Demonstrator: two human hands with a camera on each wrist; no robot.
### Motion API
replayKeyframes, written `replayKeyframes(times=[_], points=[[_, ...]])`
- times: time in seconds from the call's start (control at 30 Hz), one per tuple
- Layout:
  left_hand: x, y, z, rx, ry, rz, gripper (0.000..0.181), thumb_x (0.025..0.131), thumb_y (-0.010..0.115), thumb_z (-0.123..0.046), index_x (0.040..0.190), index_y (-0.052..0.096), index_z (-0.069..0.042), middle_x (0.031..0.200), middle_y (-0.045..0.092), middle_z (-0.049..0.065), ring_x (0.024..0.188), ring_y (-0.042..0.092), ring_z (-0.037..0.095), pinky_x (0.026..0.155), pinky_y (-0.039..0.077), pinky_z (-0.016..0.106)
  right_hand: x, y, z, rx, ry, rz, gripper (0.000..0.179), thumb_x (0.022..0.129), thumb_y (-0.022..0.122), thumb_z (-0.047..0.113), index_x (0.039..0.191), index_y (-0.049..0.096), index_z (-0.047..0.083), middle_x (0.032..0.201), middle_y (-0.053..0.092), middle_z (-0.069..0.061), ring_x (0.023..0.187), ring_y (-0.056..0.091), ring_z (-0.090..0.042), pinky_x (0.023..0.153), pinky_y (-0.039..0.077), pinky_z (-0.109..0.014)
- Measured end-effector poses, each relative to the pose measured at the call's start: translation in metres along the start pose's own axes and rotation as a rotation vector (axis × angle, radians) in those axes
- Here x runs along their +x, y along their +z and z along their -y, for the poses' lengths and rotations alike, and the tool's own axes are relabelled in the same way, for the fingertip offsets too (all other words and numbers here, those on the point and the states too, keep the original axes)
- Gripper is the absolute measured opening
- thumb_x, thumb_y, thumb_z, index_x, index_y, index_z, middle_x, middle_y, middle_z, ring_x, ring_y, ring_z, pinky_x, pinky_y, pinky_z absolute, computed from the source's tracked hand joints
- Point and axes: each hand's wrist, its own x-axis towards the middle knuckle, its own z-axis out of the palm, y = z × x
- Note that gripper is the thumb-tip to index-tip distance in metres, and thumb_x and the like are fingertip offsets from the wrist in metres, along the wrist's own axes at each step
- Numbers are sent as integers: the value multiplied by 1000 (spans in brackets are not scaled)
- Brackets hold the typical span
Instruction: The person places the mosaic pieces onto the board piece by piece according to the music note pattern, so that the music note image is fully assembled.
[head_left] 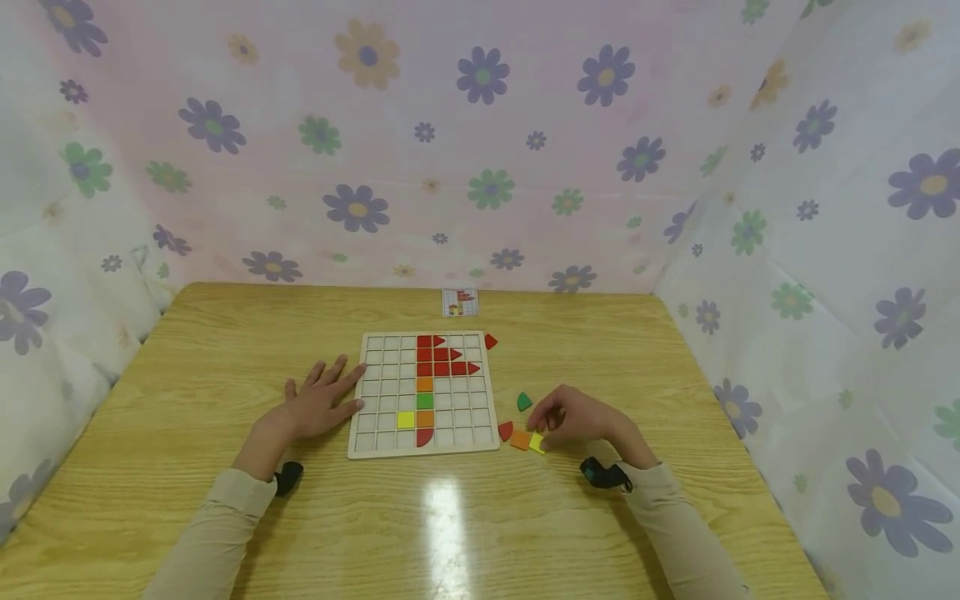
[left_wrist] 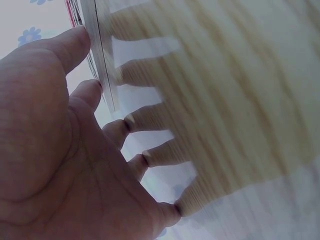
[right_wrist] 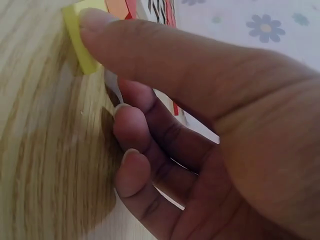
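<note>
A wooden grid board [head_left: 457,417] lies on the table, with red, orange, green and yellow tiles in its squares. My left hand [head_left: 318,408] is spread flat at the board's left side, thumb and index finger touching its edge; the left wrist view shows the palm [left_wrist: 75,150] beside the rim. To the right of the board, my right hand [head_left: 581,417] pinches a yellow square tile [head_left: 537,443]. Its thumb [right_wrist: 150,55] lies on the yellow tile [right_wrist: 82,45] in the right wrist view, while the other fingers curl below; the index contact is partly hidden.
Beside the yellow tile lie an orange square [head_left: 520,439] and a red quarter-round [head_left: 506,431]. A green quarter-round [head_left: 524,402] is farther up, and a red piece [head_left: 491,342] lies by the board's upper right corner. A pattern card [head_left: 460,302] lies behind the board.
</note>
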Motion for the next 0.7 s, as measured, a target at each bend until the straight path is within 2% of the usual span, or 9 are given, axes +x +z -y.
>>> replayKeyframes(times=[0.2,0.4,0.7], points=[[0,-3,-5,32,-20,12,69,106,50,-47,163,25,-16,169,9,24,151,1,56,105,-1,85,3,2,0,-34,5,-37,13,87,78,3,101,78,4,82,69,-5,71,56,-9,66,50,-24],[2,-2,-5,42,-38,20,68,106,49,-46,164,25,-17,169,9,23,151,1,56,105,-1,85,5,4,1,-100,81,-139,10,88,79,10,98,76,8,80,65,2,69,56,-9,66,49,-23],[0,-5,-8,33,-28,24,69,107,49,-46,163,25,-15,169,9,24,151,1,57,105,-1,85,7,7,6,-138,194,-279,13,89,80,13,93,72,3,80,62,-2,71,54,-14,65,46,-25]])
